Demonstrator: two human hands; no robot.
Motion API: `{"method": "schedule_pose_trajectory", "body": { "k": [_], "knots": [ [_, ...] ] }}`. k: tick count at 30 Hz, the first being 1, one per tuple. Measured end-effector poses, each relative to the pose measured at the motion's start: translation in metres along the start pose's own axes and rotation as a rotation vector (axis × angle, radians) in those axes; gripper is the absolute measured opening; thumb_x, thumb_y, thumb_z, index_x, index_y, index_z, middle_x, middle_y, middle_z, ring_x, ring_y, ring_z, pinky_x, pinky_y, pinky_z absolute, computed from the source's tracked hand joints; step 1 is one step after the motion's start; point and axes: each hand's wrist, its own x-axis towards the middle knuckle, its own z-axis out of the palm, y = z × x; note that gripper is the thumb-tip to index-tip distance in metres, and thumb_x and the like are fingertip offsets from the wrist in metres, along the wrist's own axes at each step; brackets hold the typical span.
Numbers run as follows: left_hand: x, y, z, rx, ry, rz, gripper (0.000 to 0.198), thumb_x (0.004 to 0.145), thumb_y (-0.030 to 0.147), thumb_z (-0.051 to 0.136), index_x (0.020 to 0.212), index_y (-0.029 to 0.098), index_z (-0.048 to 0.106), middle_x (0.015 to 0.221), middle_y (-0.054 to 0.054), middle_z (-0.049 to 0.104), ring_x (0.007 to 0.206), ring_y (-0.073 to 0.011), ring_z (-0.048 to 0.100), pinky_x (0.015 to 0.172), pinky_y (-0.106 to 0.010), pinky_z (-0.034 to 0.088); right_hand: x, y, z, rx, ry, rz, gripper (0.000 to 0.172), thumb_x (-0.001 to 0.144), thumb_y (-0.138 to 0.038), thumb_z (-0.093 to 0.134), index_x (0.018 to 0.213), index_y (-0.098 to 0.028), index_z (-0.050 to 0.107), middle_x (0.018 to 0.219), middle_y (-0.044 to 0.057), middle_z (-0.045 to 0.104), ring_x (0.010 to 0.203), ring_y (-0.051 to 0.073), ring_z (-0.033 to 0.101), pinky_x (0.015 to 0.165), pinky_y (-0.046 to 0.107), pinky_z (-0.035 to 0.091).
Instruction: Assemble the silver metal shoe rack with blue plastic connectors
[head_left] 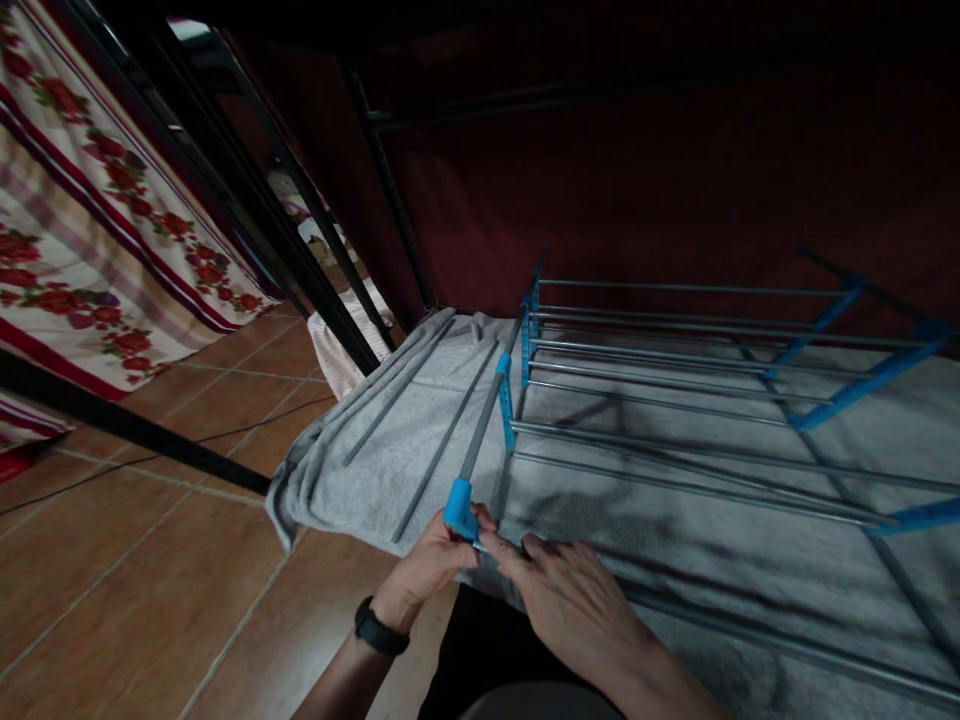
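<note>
Rack [675, 350] partly put together, lying on a grey towel [352, 470] spread over the tiled floor [150, 560]; many thin rails already spanning between the 2 blue-fitted sides, too tightly packed for a sure count. Near corner in hand: blue connector [459, 508] seated on the lower end of 1 grey pole [487, 405], right at the towel's near edge. Left hand [427, 565] with fingers clamped on that connector, 1 black watch [381, 632] on the wrist. Right hand [570, 600] with fingers stretched out, tips touching the connector's base; cannot tell whether pinching anything there. Judged unfinished: 2 loose rods [397, 395] lying unfitted on the towel left of the pole. At least 2 more blue pieces higher on the same side, 3 blue pieces visible on the far right side. 1 floral cloth [97, 230] at left.
</note>
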Motion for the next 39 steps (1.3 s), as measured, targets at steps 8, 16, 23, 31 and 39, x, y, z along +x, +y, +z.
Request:
{"method": "schedule_pose_trajectory", "body": {
  "k": [8, 16, 23, 31, 39],
  "knots": [
    [0.0, 0.005, 0.007, -0.014, 0.089, 0.037, 0.046, 0.058, 0.031, 0.09, 0.096, 0.017, 0.068, 0.091, -0.002, 0.067, 0.082, -0.015, 0.06, 0.076, -0.026, 0.047, 0.002, 0.003, 0.001, -0.011, 0.01, 0.02, 0.064, 0.09, -0.006, 0.045, 0.148, -0.032, 0.035, 0.099, 0.001, 0.068, 0.077, 0.017, 0.064, 0.068, 0.032, 0.037],
    [-0.006, 0.004, 0.021, -0.006, 0.165, 0.107, 0.036, 0.063, 0.032, 0.087, 0.091, 0.017, 0.07, 0.085, -0.002, 0.065, 0.079, -0.0147, 0.059, 0.076, -0.026, 0.047, 0.002, 0.004, 0.004, 0.005, 0.026, 0.05, 0.043, 0.094, -0.01, 0.047, 0.133, -0.026, 0.05, 0.099, 0.002, 0.068, 0.08, 0.018, 0.064, 0.07, 0.032, 0.038],
    [-0.014, -0.003, 0.029, 0.243, 0.233, 0.164, 0.033, 0.076, 0.039, 0.077, 0.1, 0.018, 0.07, 0.098, -0.006, 0.069, 0.089, -0.02, 0.063, 0.086, -0.033, 0.049, 0.002, 0.005, 0.008, -0.016, 0.042, 0.054, 0.034, 0.096, -0.015, 0.049, 0.128, -0.023, 0.052, 0.102, 0.005, 0.068, 0.086, 0.02, 0.065, 0.073, 0.031, 0.04],
    [-0.024, -0.018, 0.038, 0.469, 0.3, 0.21, 0.04, 0.091, 0.046, 0.057, 0.125, 0.025, 0.057, 0.128, -0.007, 0.061, 0.124, -0.0228, 0.053, 0.112, -0.038, 0.037, 0.002, 0.005, -0.003, 0.066, -0.027, 0.064, 0.028, 0.099, -0.014, 0.043, 0.122, -0.024, 0.056, 0.1, 0.003, 0.069, 0.084, 0.019, 0.066, 0.072, 0.031, 0.041],
    [-0.025, -0.019, 0.041, 0.55, 0.301, 0.192, 0.045, 0.093, 0.05, 0.05, 0.129, 0.023, 0.053, 0.132, -0.009, 0.058, 0.13, -0.0243, 0.049, 0.114, -0.039, 0.035, -0.001, 0.007, -0.001, 0.08, -0.03, 0.067, 0.038, 0.097, -0.012, 0.044, 0.132, -0.024, 0.053, 0.104, 0.003, 0.069, 0.087, 0.02, 0.067, 0.076, 0.032, 0.043]
  ]
}}
